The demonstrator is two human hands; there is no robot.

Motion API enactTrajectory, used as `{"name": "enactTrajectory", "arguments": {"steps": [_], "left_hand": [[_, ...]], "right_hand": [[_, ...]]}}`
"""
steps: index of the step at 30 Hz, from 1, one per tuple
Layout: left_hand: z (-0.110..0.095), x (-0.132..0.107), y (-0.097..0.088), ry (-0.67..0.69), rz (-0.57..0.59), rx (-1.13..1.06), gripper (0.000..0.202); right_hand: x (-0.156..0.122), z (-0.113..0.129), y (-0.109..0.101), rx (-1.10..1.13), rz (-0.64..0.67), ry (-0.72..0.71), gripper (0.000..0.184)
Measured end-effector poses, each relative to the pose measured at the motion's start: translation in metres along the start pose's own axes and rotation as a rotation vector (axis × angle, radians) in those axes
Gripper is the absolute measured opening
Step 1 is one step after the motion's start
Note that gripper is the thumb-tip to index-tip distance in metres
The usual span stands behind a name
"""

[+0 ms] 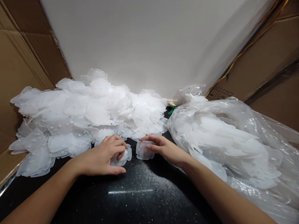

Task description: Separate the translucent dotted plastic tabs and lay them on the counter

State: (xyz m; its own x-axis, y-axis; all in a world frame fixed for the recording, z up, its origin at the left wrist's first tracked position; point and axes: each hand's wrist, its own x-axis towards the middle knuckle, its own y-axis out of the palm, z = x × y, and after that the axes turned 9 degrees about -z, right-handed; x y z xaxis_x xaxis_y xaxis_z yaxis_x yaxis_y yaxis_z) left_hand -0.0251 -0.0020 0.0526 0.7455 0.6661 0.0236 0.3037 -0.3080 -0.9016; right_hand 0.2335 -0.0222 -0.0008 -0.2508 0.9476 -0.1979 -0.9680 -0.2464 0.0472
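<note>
My right hand (161, 147) pinches a thin translucent white plastic sheet (144, 151) between thumb and fingers, just above the black tabletop. Small holes or dots show along the sheet's left edge. My left hand (106, 157) rests over another translucent sheet (127, 155), thumb stretched out and fingers bent, touching it or just above it. Part of that sheet is hidden beneath the hand. Behind both hands lies a large heap of similar sheets (98, 105), loosely overlapping.
A clear plastic bag (229, 140) full of the same sheets lies at the right. Cardboard boxes (21, 46) (273, 59) stand at both sides, with a pale wall (149, 43) behind. A yellow and red cable (235, 59) runs down the right. White specks dot the black table (140, 199).
</note>
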Motion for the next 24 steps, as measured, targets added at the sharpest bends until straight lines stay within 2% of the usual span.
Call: {"name": "enactTrajectory", "arguments": {"steps": [3,5,7,14,16,24], "left_hand": [[0.003,0.005,0.0,-0.092,-0.048,-0.162,0.021],[0.006,0.008,0.005,-0.139,-0.114,-0.18,0.021],[0.01,0.009,0.01,-0.155,-0.139,-0.147,0.031],[0.019,0.006,0.014,-0.126,-0.054,-0.038,0.059],[0.018,0.006,0.013,-0.136,-0.038,-0.038,0.056],[0.007,0.008,0.008,-0.122,-0.044,-0.106,0.02]], "right_hand": [[0.006,-0.007,-0.003,0.186,0.005,0.075,0.032],[0.009,-0.01,-0.006,0.29,-0.008,0.107,0.034],[0.01,-0.01,-0.008,0.35,-0.021,0.119,0.035],[0.01,-0.007,-0.008,0.425,-0.084,0.163,0.031],[0.01,-0.006,-0.008,0.423,-0.093,0.169,0.029],[0.01,-0.006,-0.006,0.362,-0.073,0.143,0.03]]}}
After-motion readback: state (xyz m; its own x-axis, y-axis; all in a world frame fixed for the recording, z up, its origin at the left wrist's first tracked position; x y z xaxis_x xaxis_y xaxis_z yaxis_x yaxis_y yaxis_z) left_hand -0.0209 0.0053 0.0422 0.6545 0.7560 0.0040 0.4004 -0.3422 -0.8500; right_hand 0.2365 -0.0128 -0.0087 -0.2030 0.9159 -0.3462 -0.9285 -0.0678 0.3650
